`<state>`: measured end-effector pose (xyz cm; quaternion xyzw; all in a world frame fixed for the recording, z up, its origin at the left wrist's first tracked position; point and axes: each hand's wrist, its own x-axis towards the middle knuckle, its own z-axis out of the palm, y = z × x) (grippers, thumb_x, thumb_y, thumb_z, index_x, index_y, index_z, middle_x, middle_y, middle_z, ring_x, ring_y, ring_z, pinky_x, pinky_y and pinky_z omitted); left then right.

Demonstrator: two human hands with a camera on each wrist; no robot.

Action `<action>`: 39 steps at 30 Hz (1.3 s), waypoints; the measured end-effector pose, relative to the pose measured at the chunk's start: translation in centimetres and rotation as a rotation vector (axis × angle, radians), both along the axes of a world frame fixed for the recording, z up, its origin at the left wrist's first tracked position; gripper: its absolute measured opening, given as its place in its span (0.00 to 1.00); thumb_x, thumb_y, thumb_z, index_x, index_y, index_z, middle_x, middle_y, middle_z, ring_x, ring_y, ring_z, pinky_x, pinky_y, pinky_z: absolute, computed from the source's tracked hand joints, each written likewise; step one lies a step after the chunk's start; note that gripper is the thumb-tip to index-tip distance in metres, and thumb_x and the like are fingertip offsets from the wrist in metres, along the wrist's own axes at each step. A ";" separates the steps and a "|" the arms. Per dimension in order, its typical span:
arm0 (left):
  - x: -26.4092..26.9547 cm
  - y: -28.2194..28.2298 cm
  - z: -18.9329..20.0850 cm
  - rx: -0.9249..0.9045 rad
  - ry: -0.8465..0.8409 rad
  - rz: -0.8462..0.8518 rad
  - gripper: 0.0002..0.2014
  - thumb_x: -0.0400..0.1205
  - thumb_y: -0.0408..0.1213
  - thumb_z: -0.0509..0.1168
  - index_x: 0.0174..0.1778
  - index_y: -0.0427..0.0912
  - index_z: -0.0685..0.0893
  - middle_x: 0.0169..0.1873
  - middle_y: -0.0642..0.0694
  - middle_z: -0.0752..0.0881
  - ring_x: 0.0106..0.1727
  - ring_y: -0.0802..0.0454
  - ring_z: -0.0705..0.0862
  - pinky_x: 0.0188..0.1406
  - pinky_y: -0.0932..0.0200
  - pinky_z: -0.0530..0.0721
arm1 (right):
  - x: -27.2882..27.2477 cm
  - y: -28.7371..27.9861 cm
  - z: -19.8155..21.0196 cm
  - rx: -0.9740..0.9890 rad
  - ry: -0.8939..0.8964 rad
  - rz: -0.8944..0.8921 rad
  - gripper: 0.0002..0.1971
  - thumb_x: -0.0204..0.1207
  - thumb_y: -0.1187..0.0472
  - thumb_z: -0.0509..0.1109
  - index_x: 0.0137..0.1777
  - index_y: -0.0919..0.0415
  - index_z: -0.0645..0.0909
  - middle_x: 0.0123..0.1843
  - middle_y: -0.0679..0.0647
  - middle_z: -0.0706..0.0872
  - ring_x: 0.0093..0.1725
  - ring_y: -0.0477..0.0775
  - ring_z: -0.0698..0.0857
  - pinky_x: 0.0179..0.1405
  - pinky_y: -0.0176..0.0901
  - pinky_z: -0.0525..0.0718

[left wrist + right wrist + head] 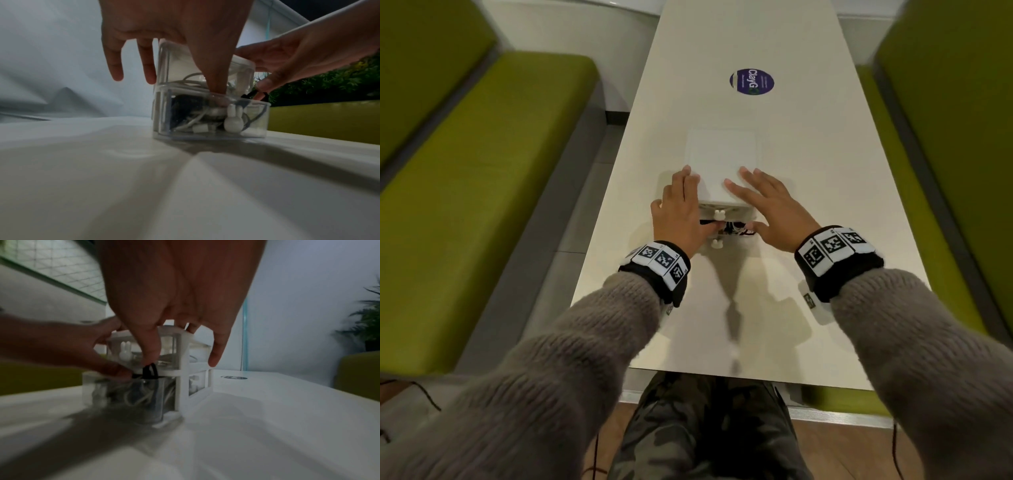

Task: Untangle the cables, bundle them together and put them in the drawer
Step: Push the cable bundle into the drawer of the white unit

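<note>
Cables are tucked into the pulled-out lower drawer; left hand and right hand, fingers extended, thumbs pressing down. Stray loops should be pushed below the rim before closing.

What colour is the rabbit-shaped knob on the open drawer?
White; the rabbit-shaped knob shows best in the left wrist view.

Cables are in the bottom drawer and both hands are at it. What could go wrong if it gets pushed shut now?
1. A black cable loop sticks up over the rim of the open bottom drawer; it could catch under the frame and jam.
2. The left hand and right hand have thumbs at the drawer opening; they could get pinched.
3. The small drawer unit may slide on the table if the hands on top let go.
</note>
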<state>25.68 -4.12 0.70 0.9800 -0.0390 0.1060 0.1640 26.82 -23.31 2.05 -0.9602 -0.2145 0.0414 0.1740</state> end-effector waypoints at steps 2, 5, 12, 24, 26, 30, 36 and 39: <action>0.0 -0.3 0.1 0.014 0.022 0.009 0.45 0.65 0.56 0.76 0.73 0.41 0.64 0.76 0.46 0.63 0.68 0.45 0.72 0.56 0.45 0.79 | -0.1 0.3 -0.3 0.009 -0.116 -0.029 0.43 0.74 0.72 0.71 0.82 0.41 0.58 0.86 0.49 0.57 0.83 0.58 0.55 0.66 0.62 0.77; 0.0 0.0 0.5 -0.008 0.032 -0.030 0.45 0.65 0.55 0.76 0.73 0.39 0.65 0.76 0.44 0.63 0.68 0.44 0.72 0.56 0.44 0.79 | -0.1 0.7 -1.2 0.007 -0.245 -0.002 0.44 0.68 0.75 0.76 0.80 0.46 0.65 0.81 0.57 0.68 0.77 0.65 0.66 0.53 0.65 0.85; -0.6 -0.3 0.6 -0.003 0.069 0.034 0.50 0.66 0.71 0.65 0.76 0.45 0.59 0.78 0.50 0.57 0.72 0.48 0.68 0.68 0.35 0.69 | 0.4 0.0 -0.5 -0.020 -0.219 0.032 0.44 0.66 0.60 0.81 0.80 0.43 0.65 0.81 0.55 0.68 0.76 0.61 0.65 0.61 0.66 0.80; -0.9 -1.7 0.1 -0.117 0.095 0.122 0.46 0.69 0.56 0.73 0.77 0.45 0.56 0.80 0.53 0.50 0.73 0.48 0.66 0.70 0.34 0.67 | 0.6 -0.8 -0.1 0.020 -0.101 0.055 0.44 0.74 0.68 0.74 0.82 0.42 0.53 0.85 0.47 0.56 0.82 0.57 0.56 0.75 0.51 0.66; -0.8 -1.5 0.1 -0.139 0.105 0.092 0.46 0.69 0.56 0.73 0.78 0.45 0.56 0.80 0.52 0.51 0.74 0.48 0.65 0.70 0.34 0.67 | 0.5 -0.6 -0.6 0.010 -0.140 0.028 0.45 0.71 0.67 0.77 0.82 0.40 0.57 0.85 0.47 0.59 0.81 0.57 0.59 0.70 0.59 0.75; -0.7 -0.7 0.3 -0.113 0.095 0.049 0.46 0.69 0.60 0.70 0.77 0.45 0.57 0.79 0.51 0.52 0.75 0.48 0.64 0.69 0.34 0.69 | 0.5 -0.4 -0.2 -0.062 -0.136 0.010 0.49 0.68 0.58 0.79 0.82 0.38 0.52 0.85 0.46 0.58 0.81 0.54 0.58 0.68 0.61 0.74; -0.4 -0.7 0.2 -0.124 0.112 0.038 0.47 0.68 0.63 0.70 0.77 0.44 0.57 0.78 0.51 0.53 0.74 0.47 0.65 0.69 0.34 0.69 | -0.1 0.5 0.7 -0.127 -0.104 -0.063 0.53 0.63 0.50 0.81 0.83 0.41 0.52 0.84 0.46 0.56 0.81 0.52 0.55 0.69 0.57 0.67; -0.6 -1.3 0.3 -0.089 0.130 0.081 0.50 0.66 0.67 0.68 0.77 0.44 0.55 0.78 0.52 0.51 0.74 0.47 0.65 0.71 0.32 0.65 | -0.1 0.8 1.0 -0.172 -0.084 -0.088 0.53 0.63 0.48 0.81 0.83 0.39 0.51 0.84 0.46 0.55 0.81 0.52 0.53 0.68 0.58 0.66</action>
